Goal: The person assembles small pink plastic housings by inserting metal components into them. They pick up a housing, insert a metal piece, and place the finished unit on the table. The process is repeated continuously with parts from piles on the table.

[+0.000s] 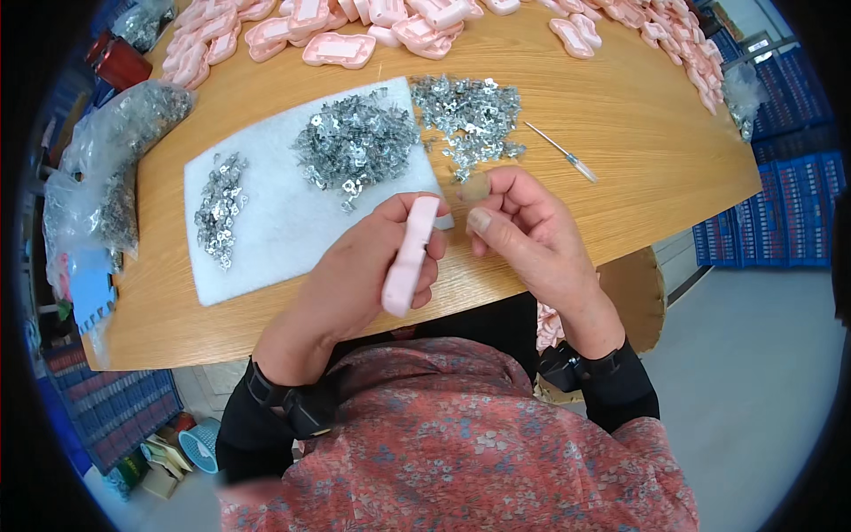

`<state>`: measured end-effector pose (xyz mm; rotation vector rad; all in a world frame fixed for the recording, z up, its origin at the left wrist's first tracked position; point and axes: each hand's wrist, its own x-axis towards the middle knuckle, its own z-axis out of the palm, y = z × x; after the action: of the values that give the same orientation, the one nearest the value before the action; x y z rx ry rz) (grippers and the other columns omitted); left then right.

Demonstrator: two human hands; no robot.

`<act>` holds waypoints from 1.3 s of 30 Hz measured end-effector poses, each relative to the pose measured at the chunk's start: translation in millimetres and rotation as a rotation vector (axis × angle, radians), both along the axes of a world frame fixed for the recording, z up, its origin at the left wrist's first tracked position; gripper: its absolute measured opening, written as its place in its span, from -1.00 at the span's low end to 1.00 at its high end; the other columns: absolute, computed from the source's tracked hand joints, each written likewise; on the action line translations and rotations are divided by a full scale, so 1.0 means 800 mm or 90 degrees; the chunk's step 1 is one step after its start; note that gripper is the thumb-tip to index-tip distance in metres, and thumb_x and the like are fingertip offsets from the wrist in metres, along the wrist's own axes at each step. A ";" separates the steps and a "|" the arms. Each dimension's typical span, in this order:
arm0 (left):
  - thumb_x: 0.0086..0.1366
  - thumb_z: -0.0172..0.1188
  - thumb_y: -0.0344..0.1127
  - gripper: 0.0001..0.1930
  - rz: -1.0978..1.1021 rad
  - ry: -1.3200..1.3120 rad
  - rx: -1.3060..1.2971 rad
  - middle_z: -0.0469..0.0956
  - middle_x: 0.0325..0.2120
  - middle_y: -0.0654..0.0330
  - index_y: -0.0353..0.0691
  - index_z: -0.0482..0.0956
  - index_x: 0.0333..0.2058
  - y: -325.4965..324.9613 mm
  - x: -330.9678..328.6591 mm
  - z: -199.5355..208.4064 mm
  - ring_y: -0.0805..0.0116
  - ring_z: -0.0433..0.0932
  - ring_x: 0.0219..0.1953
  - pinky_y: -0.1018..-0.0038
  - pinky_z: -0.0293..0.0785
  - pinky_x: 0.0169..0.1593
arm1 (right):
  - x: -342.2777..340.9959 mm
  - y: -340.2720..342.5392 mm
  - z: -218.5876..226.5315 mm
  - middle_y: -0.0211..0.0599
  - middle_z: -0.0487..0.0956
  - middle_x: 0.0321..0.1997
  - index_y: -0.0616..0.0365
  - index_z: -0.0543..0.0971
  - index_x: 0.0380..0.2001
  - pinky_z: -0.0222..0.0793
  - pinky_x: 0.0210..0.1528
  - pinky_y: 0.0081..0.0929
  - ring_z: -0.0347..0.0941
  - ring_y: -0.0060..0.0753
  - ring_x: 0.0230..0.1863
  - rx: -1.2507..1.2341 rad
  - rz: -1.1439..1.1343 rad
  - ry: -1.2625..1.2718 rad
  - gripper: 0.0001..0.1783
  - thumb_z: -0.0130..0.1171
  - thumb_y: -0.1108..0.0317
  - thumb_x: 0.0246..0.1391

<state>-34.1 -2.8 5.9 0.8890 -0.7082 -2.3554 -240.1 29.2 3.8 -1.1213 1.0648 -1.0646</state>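
My left hand [363,253] grips a pale pink plastic casing [412,257], turned on its edge, with a small dark notch on the side facing right. Just to its right is my right hand [541,235], fingers curled in with the thumb close to them; anything held there is too small or hidden to make out. A tan cover [475,187] wraps the index fingertip. Beyond my hands, a big heap of small metal clips [359,142] lies on a white foam sheet [266,275], with a smaller pile of clips [222,208] at its left.
More metal pieces [474,115] lie on the wooden table [638,168], near a thin screwdriver [563,152]. Pink casings [339,50] crowd the far edge. A clear bag of metal parts [124,168] and a red container [122,64] stand left. Blue racks [771,213] are beyond the right edge.
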 end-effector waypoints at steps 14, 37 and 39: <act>0.49 -0.18 -0.14 -0.64 -0.098 0.199 0.102 0.44 -0.33 0.23 -0.20 0.37 0.09 0.002 0.014 -0.012 0.58 0.25 -0.57 0.61 0.12 -0.56 | 0.009 -0.012 0.003 -0.65 0.39 -0.51 0.24 0.64 -0.14 0.21 -0.43 -0.73 0.23 -0.82 -0.48 -0.057 0.073 0.136 -0.77 0.32 0.42 0.13; 0.45 -0.20 0.16 -0.30 -0.079 0.121 0.121 0.49 0.00 -0.24 -0.37 0.24 0.28 0.006 0.004 -0.009 -0.02 0.65 -0.20 0.24 0.68 -0.23 | -0.008 0.002 0.009 -0.46 0.61 -0.21 0.29 0.55 -0.01 0.43 -0.13 -0.69 0.49 -0.73 -0.23 0.034 0.070 0.014 -0.69 0.24 0.36 0.23; 0.45 -0.23 0.19 -0.28 -0.100 0.090 0.063 0.43 0.10 -0.24 -0.35 0.22 0.29 0.008 0.008 -0.011 -0.14 0.58 -0.02 0.11 0.63 -0.04 | -0.018 0.009 0.009 -0.49 0.61 -0.23 0.28 0.56 -0.03 0.42 -0.14 -0.71 0.48 -0.75 -0.24 0.034 0.037 0.035 -0.69 0.25 0.36 0.23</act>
<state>-27.5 3.3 -2.9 0.7217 -0.6285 -2.5830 -254.1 36.5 11.1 -1.1372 1.0913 -0.9583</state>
